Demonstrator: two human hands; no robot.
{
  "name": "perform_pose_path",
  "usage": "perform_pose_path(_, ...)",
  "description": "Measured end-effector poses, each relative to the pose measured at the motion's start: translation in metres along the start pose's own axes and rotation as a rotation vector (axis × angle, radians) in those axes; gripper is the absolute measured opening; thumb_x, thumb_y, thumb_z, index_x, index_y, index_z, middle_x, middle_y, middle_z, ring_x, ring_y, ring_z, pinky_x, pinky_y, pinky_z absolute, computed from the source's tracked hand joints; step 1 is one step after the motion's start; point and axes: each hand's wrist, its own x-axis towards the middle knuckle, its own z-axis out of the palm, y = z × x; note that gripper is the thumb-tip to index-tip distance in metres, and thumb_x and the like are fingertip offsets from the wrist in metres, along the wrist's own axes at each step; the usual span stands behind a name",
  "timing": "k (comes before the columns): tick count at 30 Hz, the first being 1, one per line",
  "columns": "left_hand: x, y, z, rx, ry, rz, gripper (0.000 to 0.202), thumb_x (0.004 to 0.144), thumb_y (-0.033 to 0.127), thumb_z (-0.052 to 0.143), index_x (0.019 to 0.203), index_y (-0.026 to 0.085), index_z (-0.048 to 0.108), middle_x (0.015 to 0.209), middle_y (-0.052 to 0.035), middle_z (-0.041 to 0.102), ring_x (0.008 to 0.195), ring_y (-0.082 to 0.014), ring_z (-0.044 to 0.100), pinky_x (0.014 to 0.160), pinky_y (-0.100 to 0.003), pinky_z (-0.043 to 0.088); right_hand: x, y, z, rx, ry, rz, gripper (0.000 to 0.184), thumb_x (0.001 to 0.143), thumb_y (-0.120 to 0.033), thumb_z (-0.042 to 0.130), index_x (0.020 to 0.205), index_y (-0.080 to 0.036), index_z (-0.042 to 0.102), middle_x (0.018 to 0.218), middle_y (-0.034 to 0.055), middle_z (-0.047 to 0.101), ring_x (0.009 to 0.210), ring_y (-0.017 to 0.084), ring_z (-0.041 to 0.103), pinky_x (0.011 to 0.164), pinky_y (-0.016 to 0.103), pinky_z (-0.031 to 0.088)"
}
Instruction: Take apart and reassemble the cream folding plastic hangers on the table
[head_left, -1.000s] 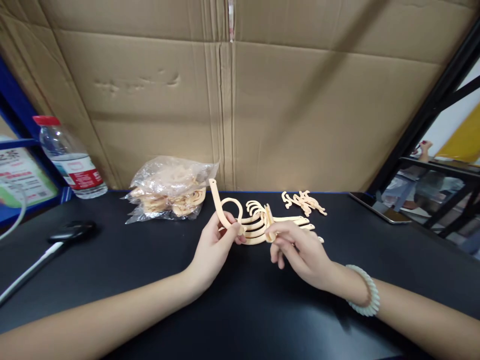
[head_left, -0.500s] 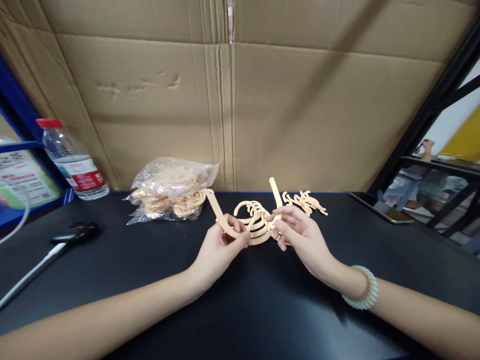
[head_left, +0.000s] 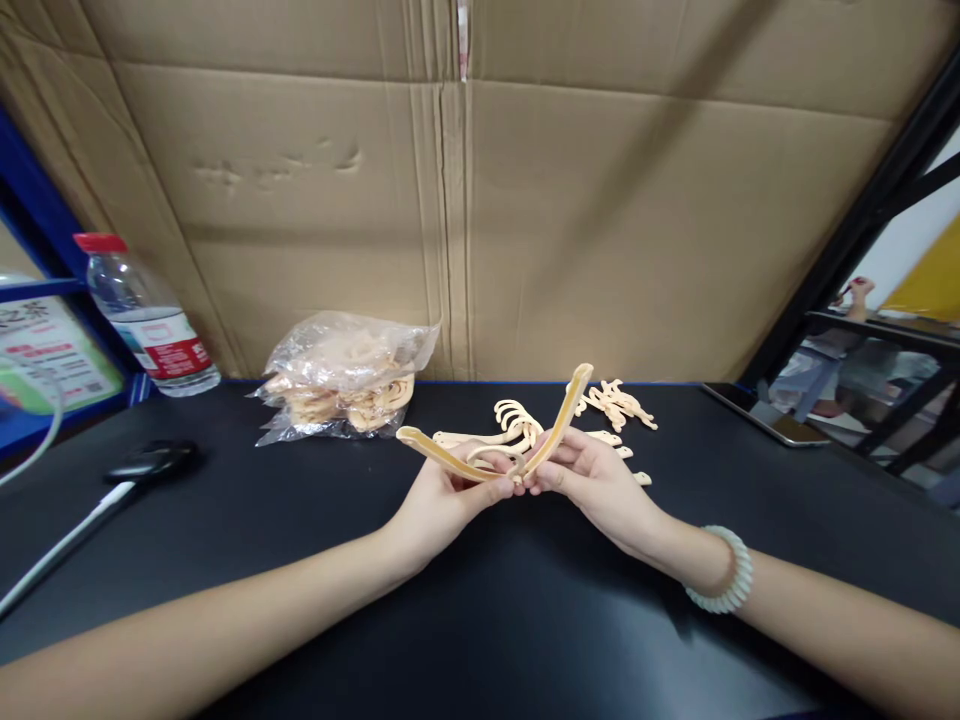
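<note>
My left hand (head_left: 435, 510) is closed, its thumb and fingers pinching a long curved beige strip (head_left: 429, 447) that slants up to the left. A second curved beige strip (head_left: 565, 415) rises steeply to the right, pinched in my right hand (head_left: 604, 490). The lower ends of both strips meet between my fingertips; whether they are joined I cannot tell. A thin beige hoop (head_left: 491, 449) curves up near that meeting point. Just behind my hands lies a beige piece with rib-like curved prongs (head_left: 516, 412), and flat beige ends (head_left: 624, 452) show past my right hand.
Small beige parts (head_left: 619, 404) are heaped at the back right, near a phone (head_left: 765, 415). Clear bags of beige parts (head_left: 341, 375) and a water bottle (head_left: 154, 320) stand at the back left. A black device (head_left: 150, 460) with a white cable lies left. Cardboard (head_left: 637, 230) walls the rear.
My hands have drawn closer together. The right-hand piece now leans to the right instead of left, and the left strip has been turned and lowered, so both ends meet in the middle.
</note>
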Motion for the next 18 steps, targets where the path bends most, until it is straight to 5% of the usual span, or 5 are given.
perform_pose_path(8, 0.0000, 0.0011, -0.0017, 0.033, -0.015, -0.013, 0.014, 0.069, 0.026, 0.080, 0.072, 0.016, 0.072, 0.075, -0.0027, 0.065, 0.069, -0.0159, 0.061, 0.061, -0.027, 0.053, -0.0003, 0.0014, -0.0028, -0.058, -0.045, 0.009, 0.019, 0.084, -0.032, 0.070, 0.094, -0.018, 0.062, 0.088, 0.0019, 0.064, 0.076, 0.011, 0.058, 0.072, 0.026, 0.050)
perform_pose_path(18, -0.0005, 0.0019, -0.0011, 0.036, -0.020, -0.005, 0.011, 0.066, 0.023, 0.080, 0.068, 0.016, 0.072, 0.067, -0.0015, 0.065, 0.057, -0.0125, 0.056, 0.058, -0.027, 0.049, 0.0009, -0.0042, -0.0036, -0.111, -0.068, 0.031, 0.021, 0.081, -0.034, 0.073, 0.091, -0.017, 0.066, 0.086, 0.0026, 0.067, 0.077, 0.013, 0.061, 0.075, 0.030, 0.052)
